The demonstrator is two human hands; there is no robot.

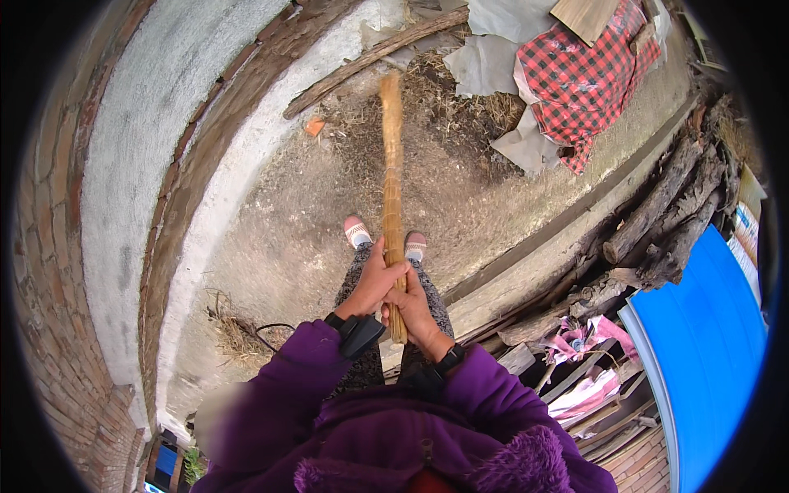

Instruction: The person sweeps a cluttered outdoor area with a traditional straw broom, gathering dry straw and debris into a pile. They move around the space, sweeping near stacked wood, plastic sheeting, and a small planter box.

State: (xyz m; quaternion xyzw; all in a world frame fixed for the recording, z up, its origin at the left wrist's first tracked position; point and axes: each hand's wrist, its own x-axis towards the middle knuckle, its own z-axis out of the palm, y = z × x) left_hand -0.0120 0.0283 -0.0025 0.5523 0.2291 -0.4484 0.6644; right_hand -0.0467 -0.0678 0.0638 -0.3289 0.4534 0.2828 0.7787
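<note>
**Both hands clamped on straw broom [391, 156], held over dusty ground**

Far left, from where I stand: a brick wall [45, 238], then a whitewashed strip [123, 172] curving alongside it. Dry twigs [237, 333] lie on the ground near the strip. Next, a rough wooden pole [370, 59] lies slantwise, an orange fragment [315, 126] just below it.

Centre: the left hand [376, 278] is closed around the broom's shaft, higher up than the right. The broom stands before the person's body, between two pink shoes [357, 227], butt end toward the jacket [378, 440], frayed end pointing away. Whether that end touches the ground, I cannot tell. The right hand [417, 311] grips the shaft close to the butt; the two hands meet there.

Right of the broom: loose straw [481, 115], then a red-and-black checked cloth [575, 78] beside grey sheeting [526, 148]. Farther right, stacked logs [657, 197]; beyond them, a blue panel [699, 329].
</note>
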